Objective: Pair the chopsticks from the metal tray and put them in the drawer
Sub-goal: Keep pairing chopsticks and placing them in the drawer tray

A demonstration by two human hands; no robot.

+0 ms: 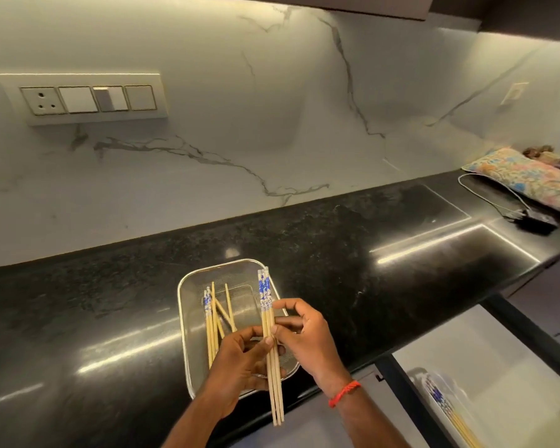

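A metal mesh tray [188,321] sits on the black counter near its front edge. Several wooden chopsticks with blue-and-white tops [211,318] lie inside it. Above the tray's right side, my left hand [240,360] and my right hand [307,337] both grip a pair of chopsticks [265,295], held nearly upright with the patterned ends pointing away from me. At the lower right the drawer [485,344] stands pulled out, and several chopsticks [450,412] lie in a white holder inside it.
The black granite counter [110,302] runs left to right under a marble backsplash with a switch panel [84,98]. At the far right lie a flowered cloth pouch [527,179] and a black charger with a cable [534,221].
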